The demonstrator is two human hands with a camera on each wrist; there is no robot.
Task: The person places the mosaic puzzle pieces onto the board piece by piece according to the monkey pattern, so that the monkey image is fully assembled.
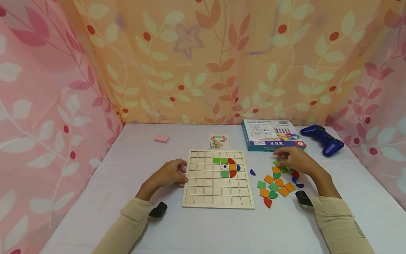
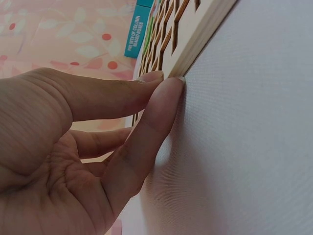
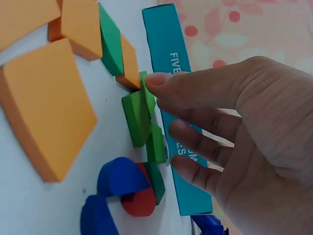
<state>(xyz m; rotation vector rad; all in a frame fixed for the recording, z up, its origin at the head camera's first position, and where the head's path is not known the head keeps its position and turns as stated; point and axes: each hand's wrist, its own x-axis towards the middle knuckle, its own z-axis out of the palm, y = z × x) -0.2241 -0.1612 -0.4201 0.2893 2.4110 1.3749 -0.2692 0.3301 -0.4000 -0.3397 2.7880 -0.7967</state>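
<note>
From my end, the work looks like copying the card (image 1: 219, 141) onto the board (image 1: 203, 190), and I judge the step in hand to be picking the next piece. The board lies flat in front of the person, its upper right cells partly filled with green, red, orange and blue around an eye tile (image 1: 224, 167); most cells are bare. The left hand (image 1: 169, 173) has its fingers curled, fingertips pinching the board's left edge. The right hand (image 1: 295, 159) is half curled over the loose pieces (image 1: 279, 182), thumb tip at a green piece (image 3: 148, 100) near the box (image 1: 269, 132); I cannot tell whether it has a grip on it. To my mind the next move calls for lifting one piece clear of its neighbours and squaring it to a cell, the board held steady.
</note>
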